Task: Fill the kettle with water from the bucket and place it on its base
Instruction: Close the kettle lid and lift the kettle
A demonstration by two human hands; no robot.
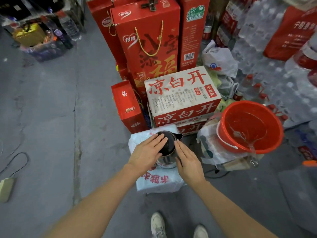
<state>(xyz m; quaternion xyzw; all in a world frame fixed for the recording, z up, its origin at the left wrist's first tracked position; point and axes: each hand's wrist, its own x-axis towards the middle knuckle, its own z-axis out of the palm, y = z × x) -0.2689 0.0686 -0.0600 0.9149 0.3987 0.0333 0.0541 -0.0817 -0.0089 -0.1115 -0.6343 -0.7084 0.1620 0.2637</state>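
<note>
A steel kettle [169, 146] with a dark lid stands upright on a white wrapped pack [159, 182] low in the middle of the view. My left hand [147, 154] lies flat on the left part of the lid, fingers extended. My right hand [187, 160] rests against the kettle's right side, fingers straight and together. The kettle's base is hidden under the kettle. A red bucket [276, 134] holding water and a clear ladle stands to the right, on bags and boxes.
Red gift boxes [147, 42] and a white carton with red characters [181, 95] are stacked just behind the kettle. Packs of bottled water [267, 48] fill the right side. A black cable [17, 162] lies on the grey floor at left. My shoes [158, 225] are below.
</note>
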